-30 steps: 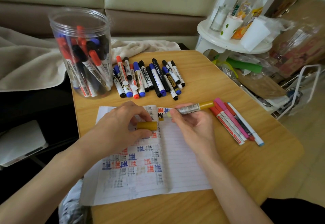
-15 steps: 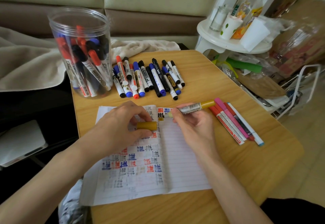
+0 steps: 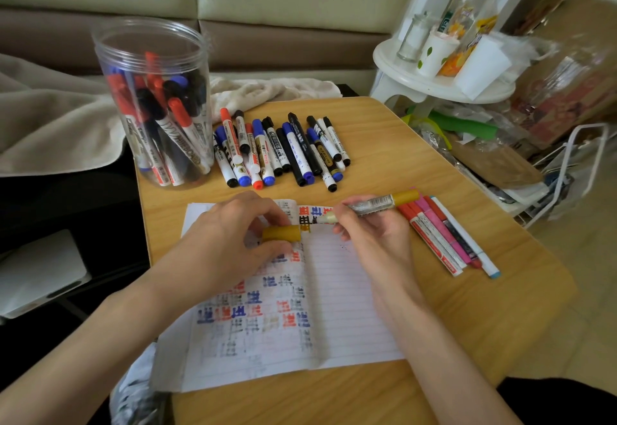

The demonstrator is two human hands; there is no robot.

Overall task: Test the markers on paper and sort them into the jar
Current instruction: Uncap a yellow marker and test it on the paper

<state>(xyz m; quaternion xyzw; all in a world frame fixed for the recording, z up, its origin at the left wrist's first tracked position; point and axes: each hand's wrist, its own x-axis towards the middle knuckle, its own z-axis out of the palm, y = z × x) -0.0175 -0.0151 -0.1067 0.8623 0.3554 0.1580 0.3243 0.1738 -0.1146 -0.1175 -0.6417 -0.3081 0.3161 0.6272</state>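
An open lined notebook (image 3: 340, 304) lies on the wooden table (image 3: 434, 341), its left page full of red, blue and black test marks. My right hand (image 3: 374, 234) holds an uncapped gold marker (image 3: 374, 206), with the tip on the top of the right page. My left hand (image 3: 230, 244) rests on the left page and pinches the gold cap (image 3: 281, 233). A clear plastic jar (image 3: 157, 104) with several red, blue and black markers stands at the table's far left. A row of several capped markers (image 3: 280, 151) lies beside it.
Several pink, red and white markers (image 3: 444, 237) lie right of the notebook. A beige blanket (image 3: 56, 124) drapes over the sofa behind the jar. A white stool (image 3: 437, 84) with bottles and cups stands at the back right, with bags and a wire rack below it.
The gold marker's tip has shifted slightly on the page as my right hand writes. My left hand and the cap have stayed put.
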